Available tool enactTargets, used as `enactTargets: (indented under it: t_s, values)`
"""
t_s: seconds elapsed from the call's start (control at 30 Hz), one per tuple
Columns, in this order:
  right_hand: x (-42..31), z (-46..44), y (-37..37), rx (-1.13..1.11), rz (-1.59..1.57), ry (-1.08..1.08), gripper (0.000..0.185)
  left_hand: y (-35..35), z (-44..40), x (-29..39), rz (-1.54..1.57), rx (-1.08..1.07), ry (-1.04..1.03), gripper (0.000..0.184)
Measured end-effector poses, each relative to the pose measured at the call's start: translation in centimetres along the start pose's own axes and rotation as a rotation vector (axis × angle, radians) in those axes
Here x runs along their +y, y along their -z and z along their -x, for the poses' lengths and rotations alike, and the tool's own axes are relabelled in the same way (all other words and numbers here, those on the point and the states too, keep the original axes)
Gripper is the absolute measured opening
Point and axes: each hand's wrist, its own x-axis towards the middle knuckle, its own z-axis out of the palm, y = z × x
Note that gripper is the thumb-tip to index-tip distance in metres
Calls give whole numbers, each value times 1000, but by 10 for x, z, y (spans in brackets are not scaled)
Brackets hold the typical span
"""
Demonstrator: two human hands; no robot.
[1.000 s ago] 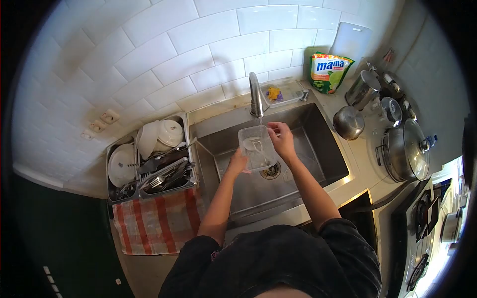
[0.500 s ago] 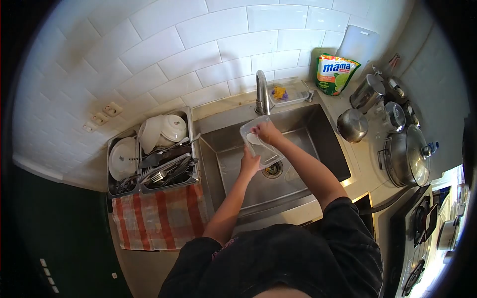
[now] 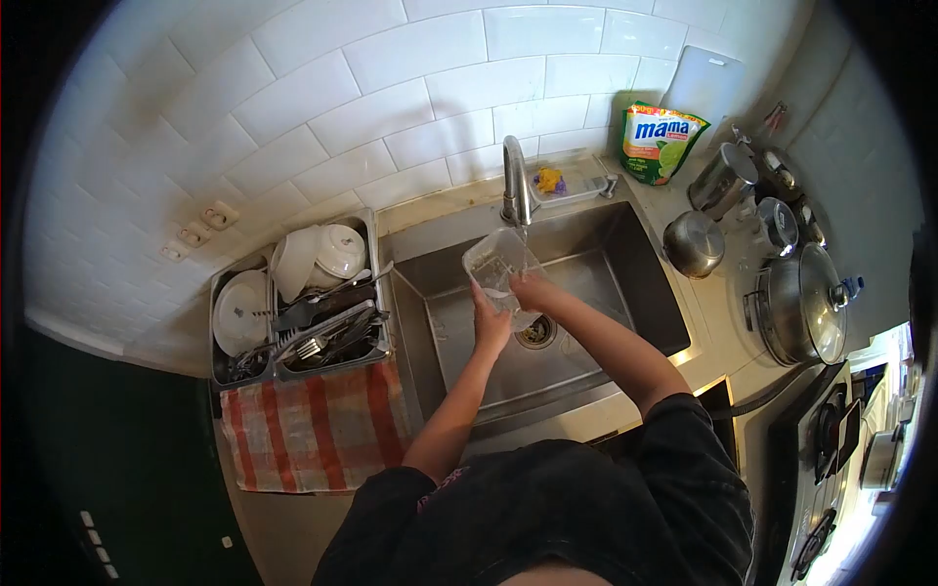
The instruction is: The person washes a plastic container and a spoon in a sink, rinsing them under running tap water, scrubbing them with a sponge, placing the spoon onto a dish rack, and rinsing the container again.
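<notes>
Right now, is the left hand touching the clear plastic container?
Touching. The head view shows the left hand holding the clear plastic container along its left side, with no gap visible between them.

Counter (image 3: 728, 298) bearing dish rack (image 3: 337, 365), striped cloth (image 3: 313, 432), pouch (image 3: 662, 146), lidded pot (image 3: 778, 317)

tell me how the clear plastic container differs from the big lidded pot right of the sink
The container is boxy, clear plastic; the pot is round, shiny metal. The container looks smaller than the pot. The container is held by the left hand over the sink; the pot stands on the counter. Both are vessels.
</notes>
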Motion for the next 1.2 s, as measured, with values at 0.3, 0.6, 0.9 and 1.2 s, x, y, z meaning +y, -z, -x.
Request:
enactTargets:
  t_s: [0.3,0.6,0.9,1.2]
  values:
    - [-31,20,16,-73,-4,-219,31,0,4,19,93,-22,79,86]
    - [-32,23,3,-116,-191,-39,23,7,25,49,-103,224,-121,85]
    - [-29,38,5,-128,79,-83,25,7,21,38,-113,130,-84,83]
    - [-11,20,-6,36,95,-120,19,-3,18,35,300,-242,337,67]
